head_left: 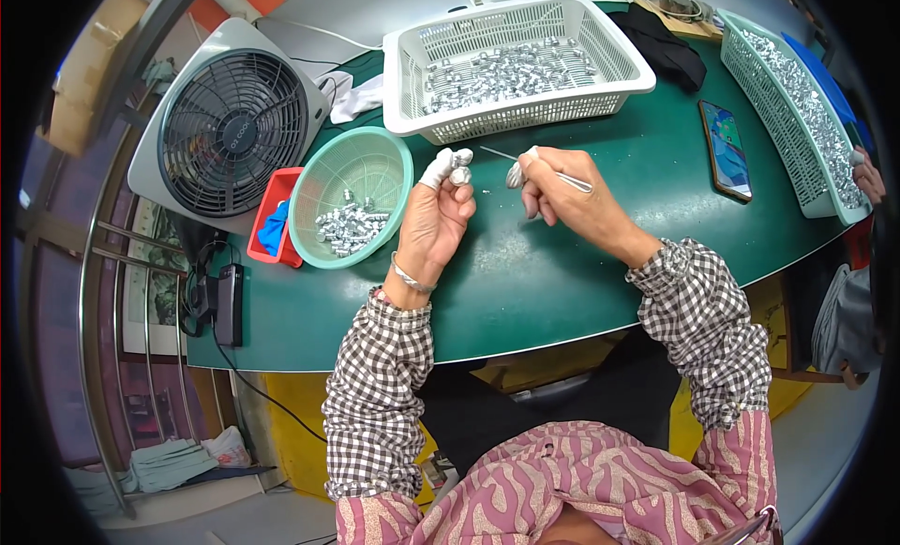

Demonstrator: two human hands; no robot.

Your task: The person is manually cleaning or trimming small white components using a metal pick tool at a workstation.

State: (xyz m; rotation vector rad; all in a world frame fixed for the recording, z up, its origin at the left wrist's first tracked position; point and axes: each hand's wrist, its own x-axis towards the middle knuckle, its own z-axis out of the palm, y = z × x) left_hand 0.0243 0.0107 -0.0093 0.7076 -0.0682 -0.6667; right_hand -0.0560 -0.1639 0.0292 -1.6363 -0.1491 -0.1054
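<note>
My left hand is raised over the front of the green table, palm up, with white covers on its fingertips. Its fingers are curled together; any small part between them is hidden. A short way to its right, my right hand grips a slim silver hand tool with a thin pointed shaft. The shaft's tip points toward the left fingertips and stays apart from them. Beside my left hand stands a round green mesh basket with small silver metal parts in it.
A white plastic basket with many metal parts stands at the back. At the right are a phone and a pale green basket of similar parts. A fan, a red box and a black power adapter are at the left.
</note>
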